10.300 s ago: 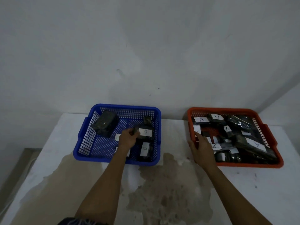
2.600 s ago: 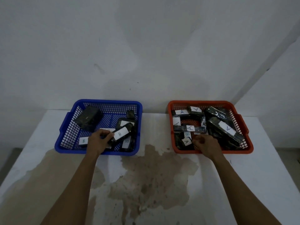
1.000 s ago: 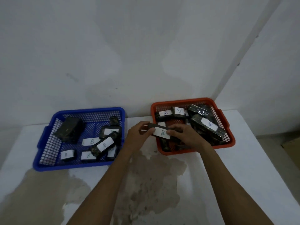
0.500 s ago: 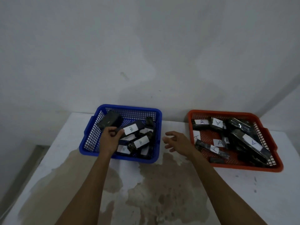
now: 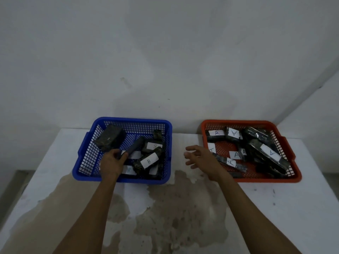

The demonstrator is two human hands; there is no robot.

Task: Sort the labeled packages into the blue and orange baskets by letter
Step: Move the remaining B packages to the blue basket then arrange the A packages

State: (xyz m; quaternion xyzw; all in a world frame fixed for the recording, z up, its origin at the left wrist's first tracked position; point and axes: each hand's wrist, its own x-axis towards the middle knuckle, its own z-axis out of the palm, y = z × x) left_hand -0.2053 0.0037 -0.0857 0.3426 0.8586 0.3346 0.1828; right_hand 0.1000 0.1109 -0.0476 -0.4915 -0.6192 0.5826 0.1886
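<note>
The blue basket stands at the left and holds several dark packages with white B labels, one lying face up. My left hand reaches inside it and grips a long dark package, tilted with its label turned away. The orange basket stands at the right with several dark packages labeled A, such as a large one. My right hand hovers between the baskets, fingers spread, holding nothing.
Both baskets stand at the back of a white table, close to a grey wall. A large brown stain spreads over the table's middle and front left. A floor strip shows at the far left.
My left hand has lowered the long package deeper into the blue basket and turned its B label out of sight. My right hand stays open between the baskets.
</note>
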